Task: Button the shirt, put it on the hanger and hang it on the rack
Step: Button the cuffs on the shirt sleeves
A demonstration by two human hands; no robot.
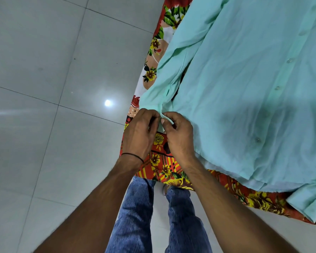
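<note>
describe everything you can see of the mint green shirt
The shirt is thin mint green woven cloth, lightly creased, lying spread flat on a floral bedsheet. A row of small pale buttons runs down its front, which looks closed. One long sleeve lies along its side; the left hand and right hand pinch that sleeve's cuff. The other cuff lies at the near right.

Bare tiled floor [44,79] left; bedspread [164,167], shirt [244,88] right
</note>
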